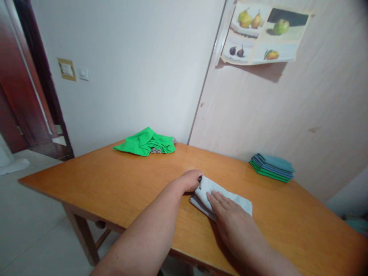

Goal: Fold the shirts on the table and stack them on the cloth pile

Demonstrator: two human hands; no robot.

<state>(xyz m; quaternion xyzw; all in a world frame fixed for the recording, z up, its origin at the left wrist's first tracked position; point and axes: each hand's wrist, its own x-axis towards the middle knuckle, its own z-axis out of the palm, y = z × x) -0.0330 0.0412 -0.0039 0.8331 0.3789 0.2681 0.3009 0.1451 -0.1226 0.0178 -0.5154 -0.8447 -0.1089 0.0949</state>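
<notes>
A light grey cloth (211, 190), folded into a thick rectangle, lies on the wooden table in front of me. My left hand (192, 180) is closed at its left end, with the fingers curled round the edge and partly hidden. Flat on top of the cloth rests my right hand (230, 212), its fingers stretched out over the upper layer. The lower layer shows a little past the near left edge.
A crumpled green cloth (140, 142) with patterned trim lies at the table's back edge. Far right is a stack of folded blue and green cloths (271, 166). The wooden table (115, 184) stands against a wall with a fruit poster (263, 34).
</notes>
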